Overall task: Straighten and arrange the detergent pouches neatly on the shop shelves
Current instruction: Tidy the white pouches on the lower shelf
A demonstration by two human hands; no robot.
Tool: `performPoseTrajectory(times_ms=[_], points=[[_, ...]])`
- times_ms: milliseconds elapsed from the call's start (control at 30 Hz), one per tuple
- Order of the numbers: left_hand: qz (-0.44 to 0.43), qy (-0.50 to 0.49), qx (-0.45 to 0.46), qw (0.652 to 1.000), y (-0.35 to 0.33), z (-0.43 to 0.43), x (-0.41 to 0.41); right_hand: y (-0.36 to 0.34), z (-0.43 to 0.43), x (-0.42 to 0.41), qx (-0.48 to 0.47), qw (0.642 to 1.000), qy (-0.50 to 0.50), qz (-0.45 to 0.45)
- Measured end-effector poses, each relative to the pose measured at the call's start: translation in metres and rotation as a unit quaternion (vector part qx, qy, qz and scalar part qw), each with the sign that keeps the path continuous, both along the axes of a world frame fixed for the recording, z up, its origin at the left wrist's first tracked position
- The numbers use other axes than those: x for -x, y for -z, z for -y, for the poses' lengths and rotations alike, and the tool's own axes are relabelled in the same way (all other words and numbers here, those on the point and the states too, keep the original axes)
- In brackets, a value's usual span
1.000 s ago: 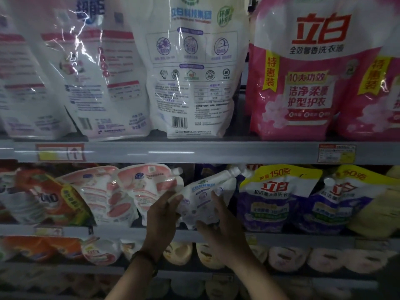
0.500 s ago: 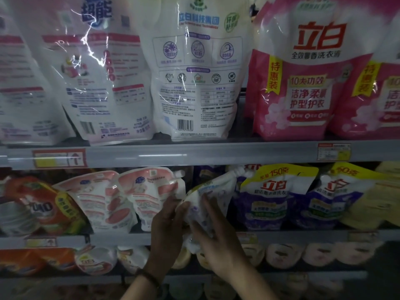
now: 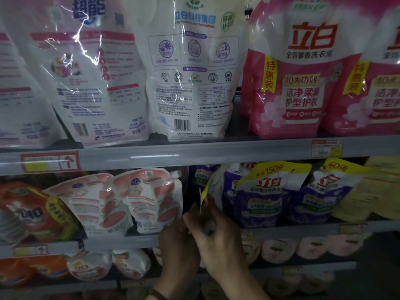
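Observation:
A small white spouted detergent pouch (image 3: 213,189) with a yellow edge stands edge-on in the gap on the middle shelf. My right hand (image 3: 216,237) pinches its lower edge with curled fingers. My left hand (image 3: 176,245) holds it from below and is partly hidden behind the right hand. Left of the gap lean two pink-and-white pouches (image 3: 149,198). Purple pouches with yellow tops (image 3: 264,195) stand to its right.
Large white bags (image 3: 190,68) and pink bags (image 3: 303,76) fill the top shelf above a grey rail (image 3: 194,154) with price tags. Orange pouches (image 3: 28,211) sit at far left. Lower shelves hold rounded packs (image 3: 279,250).
The white pouch has turned from facing me to edge-on and moved deeper into the gap. Both hands shifted lower and closer together on its bottom edge.

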State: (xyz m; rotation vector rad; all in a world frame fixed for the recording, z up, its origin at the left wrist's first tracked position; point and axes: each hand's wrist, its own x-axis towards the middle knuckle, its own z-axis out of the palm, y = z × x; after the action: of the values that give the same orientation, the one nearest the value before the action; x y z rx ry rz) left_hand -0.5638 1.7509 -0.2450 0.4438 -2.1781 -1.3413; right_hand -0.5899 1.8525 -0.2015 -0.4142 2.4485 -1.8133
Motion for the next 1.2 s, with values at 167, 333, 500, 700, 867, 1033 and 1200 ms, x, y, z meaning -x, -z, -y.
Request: performPoseTrajectory(times_ms=[167,333,500,700,867,1033,1200], points=[[-0.011,0.018,0.035,0.999,-0.013,-0.013,-0.005,-0.003,0.001,0.001,-0.015,0.994,0.081,-0.075],[-0.022,0.094,0.043,0.994,-0.021,-0.023,-0.014,0.006,-0.004,0.011,-0.026,0.983,0.146,-0.112],[-0.101,0.205,0.03,0.973,-0.018,-0.013,-0.018,0.008,-0.015,0.026,-0.049,0.985,0.142,-0.089],[-0.107,0.097,-0.043,0.989,0.003,0.024,0.01,0.001,-0.032,0.033,-0.092,0.985,0.07,-0.127],[-0.016,0.176,-0.146,0.973,0.027,0.061,0.057,-0.013,-0.048,0.039,-0.121,0.984,-0.021,-0.126],[0.034,0.189,-0.113,0.975,0.009,0.057,0.067,-0.026,-0.066,0.044,-0.09,0.988,-0.058,-0.109],[0.059,0.145,-0.06,0.986,0.001,0.055,0.064,-0.026,-0.08,0.053,-0.111,0.985,-0.036,-0.131]])
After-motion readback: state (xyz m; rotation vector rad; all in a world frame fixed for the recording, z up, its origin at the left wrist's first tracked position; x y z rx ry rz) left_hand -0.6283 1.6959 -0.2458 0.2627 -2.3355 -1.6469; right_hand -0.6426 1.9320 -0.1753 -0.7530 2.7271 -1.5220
